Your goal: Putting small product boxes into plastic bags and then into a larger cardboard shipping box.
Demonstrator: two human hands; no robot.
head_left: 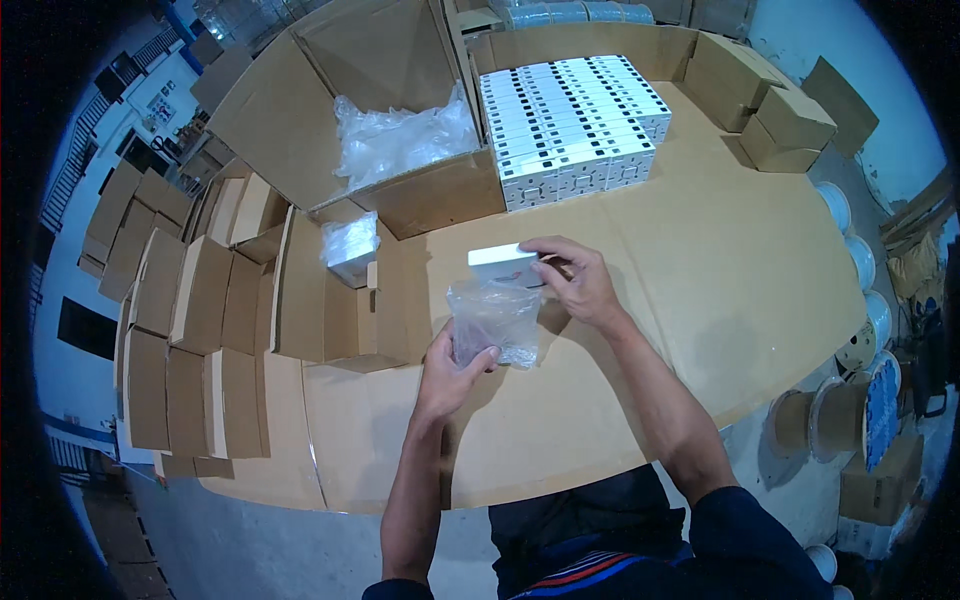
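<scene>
Over cardboard-covered table (700, 250), left hand (450, 372) grips clear plastic bag (495, 318); right hand (578, 280) grasps small white box (503, 265).

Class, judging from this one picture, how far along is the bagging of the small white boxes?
Done: one bagged white box sits in the open brown carton. In hand: the right hand slides a small white box into the clear plastic bag held by the left hand. Left: the unbagged white box stack.

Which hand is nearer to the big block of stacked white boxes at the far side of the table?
Right. The right hand, holding a small white box, lies just below the block of white boxes; the left hand, gripping the clear plastic bag, sits lower.
</scene>
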